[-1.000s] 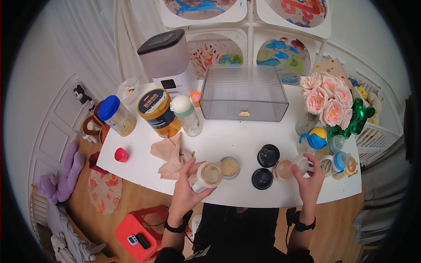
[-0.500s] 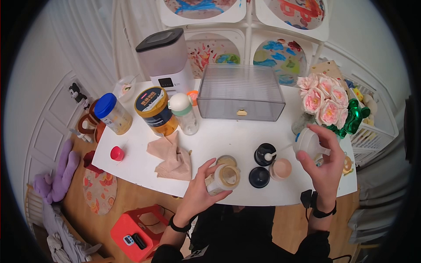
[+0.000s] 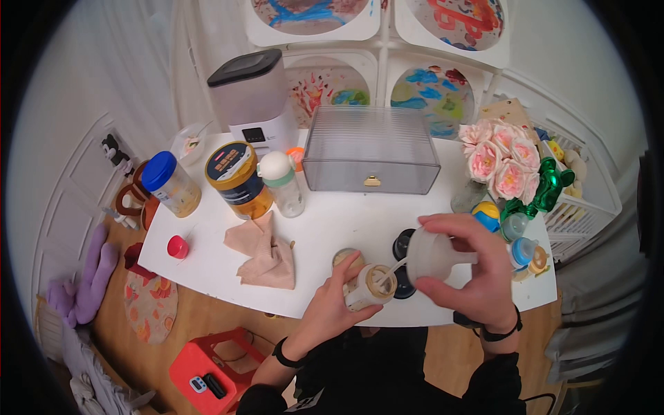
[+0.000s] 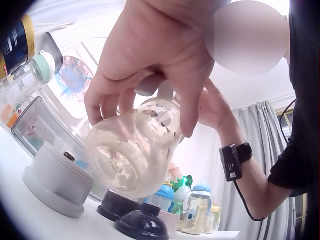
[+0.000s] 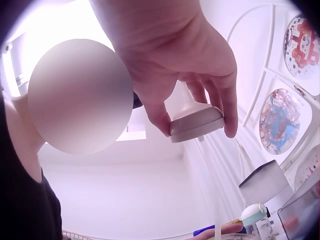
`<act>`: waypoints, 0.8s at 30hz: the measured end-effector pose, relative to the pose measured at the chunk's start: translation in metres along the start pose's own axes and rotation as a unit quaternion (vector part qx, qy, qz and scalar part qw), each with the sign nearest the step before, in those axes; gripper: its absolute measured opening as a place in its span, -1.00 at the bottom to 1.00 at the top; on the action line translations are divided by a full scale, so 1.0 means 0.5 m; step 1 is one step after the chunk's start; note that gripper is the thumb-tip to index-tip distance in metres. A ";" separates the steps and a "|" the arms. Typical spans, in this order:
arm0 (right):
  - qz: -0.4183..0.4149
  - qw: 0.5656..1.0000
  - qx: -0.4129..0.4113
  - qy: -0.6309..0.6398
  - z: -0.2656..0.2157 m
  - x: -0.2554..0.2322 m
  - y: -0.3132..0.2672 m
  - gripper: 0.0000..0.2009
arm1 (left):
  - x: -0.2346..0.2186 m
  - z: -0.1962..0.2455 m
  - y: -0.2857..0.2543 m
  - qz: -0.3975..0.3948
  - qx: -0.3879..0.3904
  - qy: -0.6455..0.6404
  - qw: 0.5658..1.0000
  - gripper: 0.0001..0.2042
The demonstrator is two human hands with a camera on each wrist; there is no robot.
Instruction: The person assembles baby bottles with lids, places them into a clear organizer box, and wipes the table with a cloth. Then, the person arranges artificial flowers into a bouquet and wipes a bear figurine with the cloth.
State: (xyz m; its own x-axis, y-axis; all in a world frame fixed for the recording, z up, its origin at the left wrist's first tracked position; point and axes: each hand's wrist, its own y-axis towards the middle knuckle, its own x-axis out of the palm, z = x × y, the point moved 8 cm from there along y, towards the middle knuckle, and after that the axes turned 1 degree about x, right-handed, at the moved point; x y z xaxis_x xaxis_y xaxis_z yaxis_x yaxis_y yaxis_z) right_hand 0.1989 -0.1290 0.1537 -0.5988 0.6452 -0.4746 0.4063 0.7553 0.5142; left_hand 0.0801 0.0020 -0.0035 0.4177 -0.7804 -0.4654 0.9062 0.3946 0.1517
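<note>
My left hand [image 3: 325, 308] grips a clear baby bottle [image 3: 361, 296], its open mouth tilted to the right. In the left wrist view the bottle's rounded base [image 4: 120, 167] faces the camera. My right hand [image 3: 484, 277] pinches the rim of a whitish bottle top [image 3: 429, 254] between thumb and fingers, shown from the side as a teat collar [image 5: 197, 125] in the right wrist view. From it a thin straw [image 3: 395, 270] reaches into the bottle's mouth. Close behind the bottle stands a round grey container [image 4: 57, 180], and two black round pieces [image 4: 142, 225] lie beside it.
A beige cloth [image 3: 263, 256] and small red cup [image 3: 178, 247] lie left. Behind stand a blue-lidded jar [image 3: 171, 185], a tub [image 3: 238, 180], a green-white bottle [image 3: 282, 183] and a clear drawer box [image 3: 372, 152]. Roses [image 3: 501, 159] and several baby bottles [image 3: 522, 252] stand right.
My right hand has lifted the bottle top with its straw and brought it left to the bottle. My left hand has moved right with the bottle.
</note>
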 end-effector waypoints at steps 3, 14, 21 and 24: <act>-0.081 0.996 0.024 0.009 0.023 0.037 -0.011 -0.44 | 0.001 0.015 -0.001 -0.018 0.004 -0.047 0.999 -0.05; -0.247 0.960 0.036 0.129 0.125 0.147 -0.087 -0.36 | 0.009 -0.014 -0.017 -0.119 -0.017 -0.219 0.968 -0.29; -0.179 0.977 0.042 0.109 0.124 0.130 -0.105 -0.36 | 0.016 -0.020 -0.011 -0.087 -0.041 -0.281 0.955 -0.34; -0.022 0.988 0.152 0.012 0.161 0.129 -0.129 -0.38 | -0.003 0.017 -0.002 0.048 0.010 -0.072 0.996 -0.35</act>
State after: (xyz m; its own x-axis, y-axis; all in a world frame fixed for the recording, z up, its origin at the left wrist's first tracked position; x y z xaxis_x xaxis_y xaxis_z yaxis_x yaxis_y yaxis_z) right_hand 0.1898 -0.1270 0.0324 -0.6347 0.6115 -0.4724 0.5669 0.7839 0.2531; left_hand 0.0792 -0.0014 0.0043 0.5061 -0.8016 -0.3183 0.8623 0.4618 0.2081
